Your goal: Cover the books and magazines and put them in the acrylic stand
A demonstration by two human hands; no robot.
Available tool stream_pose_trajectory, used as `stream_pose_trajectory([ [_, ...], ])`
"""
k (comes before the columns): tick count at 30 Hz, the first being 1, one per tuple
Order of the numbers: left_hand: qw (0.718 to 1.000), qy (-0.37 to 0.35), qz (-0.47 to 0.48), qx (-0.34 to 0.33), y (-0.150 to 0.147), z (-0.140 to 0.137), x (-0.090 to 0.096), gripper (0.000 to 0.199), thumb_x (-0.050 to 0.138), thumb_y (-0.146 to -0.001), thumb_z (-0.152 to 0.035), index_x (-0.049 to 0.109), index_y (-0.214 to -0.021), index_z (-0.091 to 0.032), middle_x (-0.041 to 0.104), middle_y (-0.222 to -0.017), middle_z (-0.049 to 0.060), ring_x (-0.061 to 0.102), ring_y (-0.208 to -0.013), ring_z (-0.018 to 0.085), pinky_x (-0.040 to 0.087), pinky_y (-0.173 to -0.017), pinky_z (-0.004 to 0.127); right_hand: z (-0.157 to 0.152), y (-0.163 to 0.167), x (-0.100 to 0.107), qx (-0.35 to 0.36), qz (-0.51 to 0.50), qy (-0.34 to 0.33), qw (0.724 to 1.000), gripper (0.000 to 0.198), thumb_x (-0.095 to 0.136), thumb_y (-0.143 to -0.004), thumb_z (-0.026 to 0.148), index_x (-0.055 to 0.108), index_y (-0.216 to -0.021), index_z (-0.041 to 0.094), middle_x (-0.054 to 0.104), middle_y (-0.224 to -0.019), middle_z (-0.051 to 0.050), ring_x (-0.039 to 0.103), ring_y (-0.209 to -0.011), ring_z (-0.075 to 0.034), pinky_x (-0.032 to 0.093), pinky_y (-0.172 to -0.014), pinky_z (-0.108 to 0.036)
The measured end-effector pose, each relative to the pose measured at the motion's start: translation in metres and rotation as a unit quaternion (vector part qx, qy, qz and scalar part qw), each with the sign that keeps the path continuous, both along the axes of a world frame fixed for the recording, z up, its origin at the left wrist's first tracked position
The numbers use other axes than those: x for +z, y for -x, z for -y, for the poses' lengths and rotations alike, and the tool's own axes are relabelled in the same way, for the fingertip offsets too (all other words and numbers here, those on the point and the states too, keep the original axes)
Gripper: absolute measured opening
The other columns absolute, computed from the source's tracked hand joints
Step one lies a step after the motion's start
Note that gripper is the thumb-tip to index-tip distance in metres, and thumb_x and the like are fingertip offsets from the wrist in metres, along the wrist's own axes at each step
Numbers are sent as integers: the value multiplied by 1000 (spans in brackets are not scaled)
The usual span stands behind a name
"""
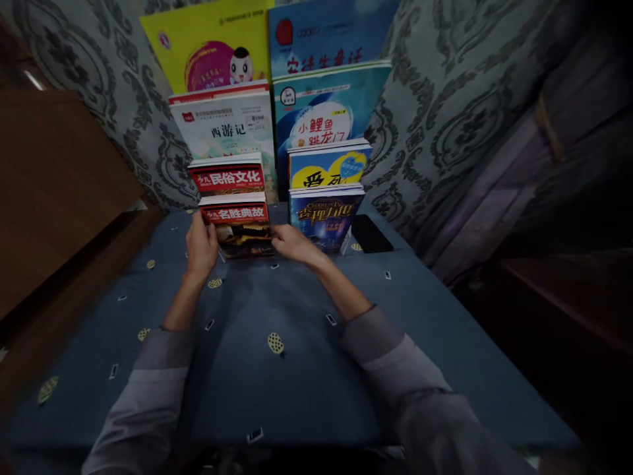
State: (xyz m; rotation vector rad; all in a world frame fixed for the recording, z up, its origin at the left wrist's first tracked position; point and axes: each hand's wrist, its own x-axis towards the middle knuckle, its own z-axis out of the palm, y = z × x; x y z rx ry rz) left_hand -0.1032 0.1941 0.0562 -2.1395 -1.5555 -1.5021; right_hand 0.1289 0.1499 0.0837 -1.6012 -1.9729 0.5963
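My left hand (202, 247) grips the left edge of a small book with a red title band (235, 212), its thumb on the front cover. At the opposite edge of the same book, my right hand (293, 243) is closed with its fingertips against the side. This book stands upright at the front of the left row. Right behind it is a similar red-topped book (230, 177), then a pale book (232, 128) and a tall yellow book (208, 46). Beside my right hand, a dark blue book (326, 214) fronts the right row.
Behind the dark blue book stand a blue-and-yellow book (329, 165), a teal book (326, 109) and a large blue book (331, 33). A black phone-like slab (370, 233) lies right of them on the blue tablecloth (306, 389). Patterned wall covering (425, 86) rises behind; a wooden panel (59, 191) stands left.
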Motion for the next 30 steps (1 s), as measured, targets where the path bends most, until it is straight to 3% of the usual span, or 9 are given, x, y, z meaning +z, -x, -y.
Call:
stream_pose_trajectory([
  [6, 999, 18, -26, 36, 3, -2, 1, 21, 47, -91, -21, 63, -104, -16, 70, -96, 9, 66, -92, 25, 52, -92, 38, 2, 7, -7, 5, 67, 13, 998, 29, 50, -89, 10, 70, -110, 13, 74, -118, -16, 66, -113, -28, 47, -90, -29],
  [9, 998, 38, -29, 44, 2, 1, 4, 23, 47, -91, -21, 63, -107, -16, 70, -95, 9, 67, -91, 25, 52, -90, 37, 2, 9, -7, -2, 78, 17, 997, 28, 50, -88, 11, 70, -108, 11, 75, -112, -18, 68, -108, -29, 47, -84, -29],
  [13, 998, 45, -28, 43, 0, 3, 7, 27, 46, -90, -19, 63, -110, -15, 71, -99, 11, 67, -92, 26, 51, -90, 38, 3, 8, -4, -5, 74, 20, 997, 30, 52, -86, 13, 71, -110, 13, 77, -105, -12, 70, -98, -25, 47, -78, -26],
  [19, 998, 46, -16, 36, 0, 1, 4, 26, 46, -89, -17, 64, -108, -14, 71, -100, 12, 68, -94, 27, 52, -91, 40, 6, 9, -3, -7, 61, 14, 998, 35, 53, -84, 12, 71, -114, 15, 77, -106, -10, 70, -97, -23, 48, -79, -26],
  [24, 999, 36, 18, -4, 0, 2, 1, 41, 48, -88, -12, 58, -129, -12, 70, -118, 15, 68, -106, 28, 51, -98, 42, 4, 11, -6, -12, 64, -4, 998, 34, 55, -85, 13, 69, -116, 13, 76, -110, -14, 70, -103, -27, 49, -82, -28],
  [27, 997, 40, 59, -3, 1, 1, -1, 44, 53, -89, -13, 54, -133, -14, 73, -111, 11, 71, -93, 23, 54, -91, 35, 3, 12, -6, 3, 62, -10, 998, 30, 56, -86, 14, 70, -113, 12, 77, -108, -13, 71, -99, -25, 50, -81, -26],
  [30, 996, 53, 72, -3, 2, 1, 0, 32, 54, -89, -14, 61, -120, -16, 75, -102, 7, 72, -86, 21, 55, -84, 31, 3, 16, -7, -3, 50, -32, 998, 38, 53, -90, 16, 63, -126, 9, 76, -112, -14, 71, -98, -24, 50, -83, -28],
])
